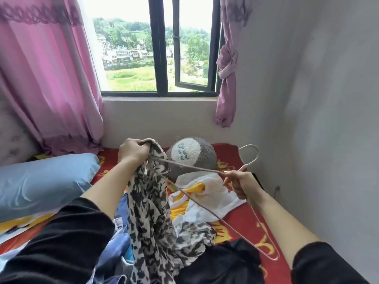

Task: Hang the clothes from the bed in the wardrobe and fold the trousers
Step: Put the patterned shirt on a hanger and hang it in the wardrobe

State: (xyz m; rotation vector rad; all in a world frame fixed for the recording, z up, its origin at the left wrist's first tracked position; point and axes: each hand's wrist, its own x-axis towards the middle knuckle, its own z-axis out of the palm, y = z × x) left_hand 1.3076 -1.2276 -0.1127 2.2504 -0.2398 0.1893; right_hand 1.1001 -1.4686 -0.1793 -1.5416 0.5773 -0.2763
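A black-and-white patterned garment [149, 218] hangs from my left hand [132, 151], which grips its top edge above the bed. My right hand [239, 182] holds a thin pale wire hanger [249, 158] near its neck, hook pointing up and to the right. One end of the hanger is pushed into the garment's top, just under my left hand. On the red patterned bed [244, 220] lie a white and yellow garment [207, 193], a black garment [225, 261] and blue clothing [119, 247]. No wardrobe is in view.
A blue pillow [41, 181] lies at the left. A grey and white plush toy [192, 154] sits at the bed's far end under the window [162, 58]. Pink curtains [51, 78] hang at the left, and a bare wall [317, 119] closes the right side.
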